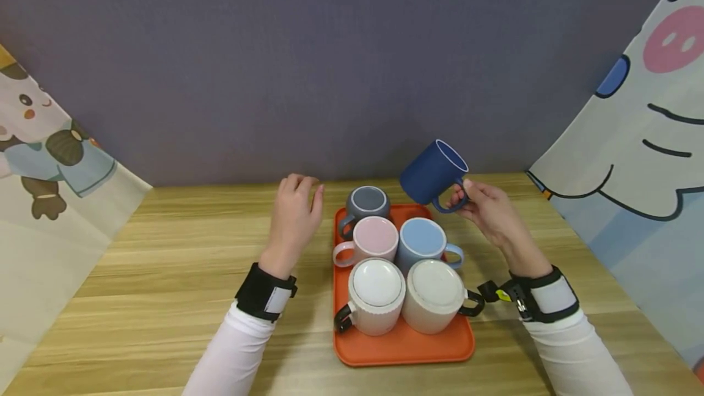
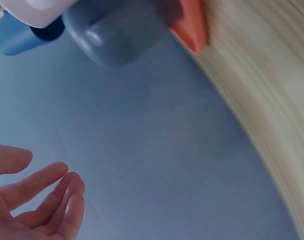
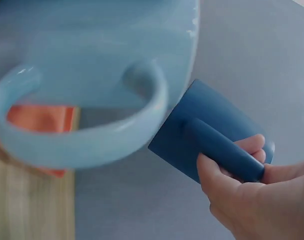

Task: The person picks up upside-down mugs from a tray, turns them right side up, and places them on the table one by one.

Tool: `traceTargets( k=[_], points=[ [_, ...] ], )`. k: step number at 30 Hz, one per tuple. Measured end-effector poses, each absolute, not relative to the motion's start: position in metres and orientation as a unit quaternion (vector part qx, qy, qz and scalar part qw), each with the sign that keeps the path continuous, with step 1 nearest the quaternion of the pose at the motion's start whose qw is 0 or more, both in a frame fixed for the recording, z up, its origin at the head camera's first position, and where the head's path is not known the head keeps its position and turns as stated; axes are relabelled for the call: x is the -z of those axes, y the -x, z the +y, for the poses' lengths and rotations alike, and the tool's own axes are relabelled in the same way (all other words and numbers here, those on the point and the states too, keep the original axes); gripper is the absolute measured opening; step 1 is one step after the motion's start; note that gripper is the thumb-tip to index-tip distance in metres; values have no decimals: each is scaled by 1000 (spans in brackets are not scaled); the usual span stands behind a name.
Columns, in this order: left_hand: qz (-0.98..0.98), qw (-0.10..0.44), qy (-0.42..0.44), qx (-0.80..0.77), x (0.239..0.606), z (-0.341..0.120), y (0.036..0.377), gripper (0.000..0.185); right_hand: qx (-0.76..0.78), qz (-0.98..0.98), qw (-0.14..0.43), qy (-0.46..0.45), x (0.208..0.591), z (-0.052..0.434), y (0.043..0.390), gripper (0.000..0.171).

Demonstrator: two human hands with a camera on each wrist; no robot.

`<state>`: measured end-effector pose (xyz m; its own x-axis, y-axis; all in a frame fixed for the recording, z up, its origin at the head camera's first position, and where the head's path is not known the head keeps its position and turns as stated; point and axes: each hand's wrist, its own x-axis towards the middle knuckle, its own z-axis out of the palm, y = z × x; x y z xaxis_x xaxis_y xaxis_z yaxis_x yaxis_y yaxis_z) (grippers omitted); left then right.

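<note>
Five mugs sit upside down on your orange tray (image 1: 404, 347) in the head view, while your right hand (image 1: 489, 209) lifts a sixth, the navy mug (image 1: 433, 173), tilted above the tray's far right corner, fingers curled round its handle; your left hand (image 1: 294, 212) hovers over the table (image 1: 165, 261) beside the grey mug (image 1: 367, 203), fingers relaxed, holding nothing. The left wrist view shows those loose fingers (image 2: 46, 200) apart from the grey mug (image 2: 116, 35). In the right wrist view your grip pinches only the handle (image 3: 224, 150); I judge the matte, dark-blue mug could swing and knock the light-blue mug (image 3: 91, 75) close by.
</note>
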<state>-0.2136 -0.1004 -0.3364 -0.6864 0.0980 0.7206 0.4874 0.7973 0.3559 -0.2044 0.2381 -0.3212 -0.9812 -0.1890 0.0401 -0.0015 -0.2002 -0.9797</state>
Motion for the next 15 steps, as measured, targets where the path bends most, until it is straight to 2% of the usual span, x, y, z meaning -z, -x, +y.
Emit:
traceTargets(
  k=[6, 15],
  points=[
    [-857, 385, 176, 294, 330, -83, 215, 18, 813, 566, 80, 109, 313, 234, 204, 26],
    [-840, 390, 183, 330, 315, -64, 209, 19, 847, 504, 97, 140, 304, 231, 201, 26]
  ],
)
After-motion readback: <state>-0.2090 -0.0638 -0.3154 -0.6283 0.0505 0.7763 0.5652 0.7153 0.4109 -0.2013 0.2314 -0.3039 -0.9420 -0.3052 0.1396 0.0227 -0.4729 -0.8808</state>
